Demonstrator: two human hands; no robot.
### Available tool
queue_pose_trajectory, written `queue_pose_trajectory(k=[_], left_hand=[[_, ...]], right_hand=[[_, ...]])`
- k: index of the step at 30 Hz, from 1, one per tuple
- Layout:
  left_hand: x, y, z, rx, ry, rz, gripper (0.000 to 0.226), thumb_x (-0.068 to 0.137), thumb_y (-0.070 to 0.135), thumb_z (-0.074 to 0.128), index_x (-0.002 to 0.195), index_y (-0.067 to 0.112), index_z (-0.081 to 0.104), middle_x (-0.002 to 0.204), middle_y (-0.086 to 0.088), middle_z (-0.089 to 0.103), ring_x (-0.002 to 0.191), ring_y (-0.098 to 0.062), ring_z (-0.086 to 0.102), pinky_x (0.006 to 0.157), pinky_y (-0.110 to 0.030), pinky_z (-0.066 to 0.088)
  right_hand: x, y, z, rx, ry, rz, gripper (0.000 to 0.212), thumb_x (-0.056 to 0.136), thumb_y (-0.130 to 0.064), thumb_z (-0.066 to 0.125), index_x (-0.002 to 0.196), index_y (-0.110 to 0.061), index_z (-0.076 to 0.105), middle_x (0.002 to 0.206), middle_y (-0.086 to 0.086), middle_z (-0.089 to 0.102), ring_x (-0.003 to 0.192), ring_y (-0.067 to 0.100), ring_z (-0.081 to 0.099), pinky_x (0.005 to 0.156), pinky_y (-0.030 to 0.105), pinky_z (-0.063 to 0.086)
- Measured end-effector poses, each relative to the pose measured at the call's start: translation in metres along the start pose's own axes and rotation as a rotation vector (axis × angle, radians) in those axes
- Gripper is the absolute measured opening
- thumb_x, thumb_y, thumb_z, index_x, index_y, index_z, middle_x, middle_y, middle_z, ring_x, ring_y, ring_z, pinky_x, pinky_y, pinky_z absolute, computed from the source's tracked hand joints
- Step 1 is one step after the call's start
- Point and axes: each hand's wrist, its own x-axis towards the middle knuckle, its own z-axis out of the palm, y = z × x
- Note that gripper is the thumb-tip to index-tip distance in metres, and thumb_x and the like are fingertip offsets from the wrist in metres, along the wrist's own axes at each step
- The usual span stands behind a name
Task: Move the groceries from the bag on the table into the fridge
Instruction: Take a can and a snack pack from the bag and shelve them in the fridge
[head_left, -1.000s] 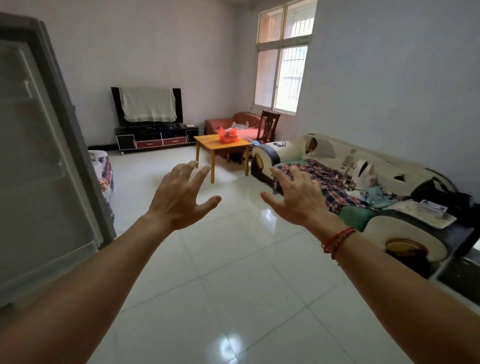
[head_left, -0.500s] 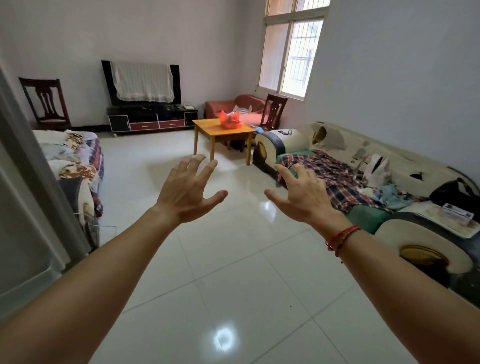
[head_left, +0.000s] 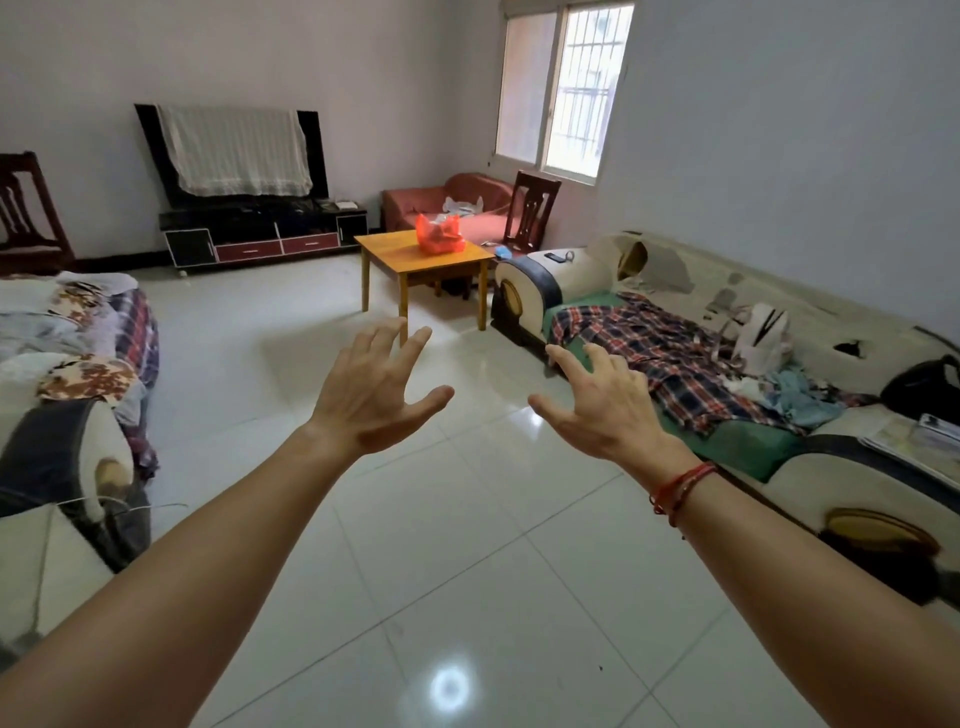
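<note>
Tiled floor stretches wide and bare between the sofa along the right wall and the cluttered couch at the left edge. Both arms reach forward over it: left hand and right hand hold nothing, fingers spread. Far ahead, the red bag sits on the orange table, well apart from both hands.

Fridge door is gone from the left edge as the view swings off it and closes on the bench with the orange bag, both now bigger in frame, while a dark chair and the cluttered left sofa come into view at left.
</note>
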Motion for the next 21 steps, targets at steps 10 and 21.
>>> queue_pose_trajectory(k=[10,21], left_hand=[[0.147,-0.047,0.112,0.026,-0.06,-0.002,0.082,0.085,0.071,0.032,0.145,0.016,0.042,0.147,-0.014,0.042,0.134,-0.032,0.039,0.099,-0.047,0.043],[0.321,-0.097,0.202,0.038,-0.106,-0.057,0.084,0.085,0.073,0.029,0.148,0.018,0.038,0.15,-0.013,0.039,0.137,-0.03,0.036,0.103,-0.045,0.042]], right_hand=[[0.178,0.051,0.078,0.027,-0.004,-0.029,0.074,0.093,-0.07,0.041,0.156,-0.036,0.024,0.152,0.014,0.035,0.135,0.032,0.038,0.109,0.051,0.035],[0.371,0.104,0.139,0.052,-0.053,-0.064,0.074,0.092,-0.072,0.039,0.155,-0.035,0.025,0.144,0.01,0.041,0.127,0.03,0.044,0.104,0.05,0.039]])
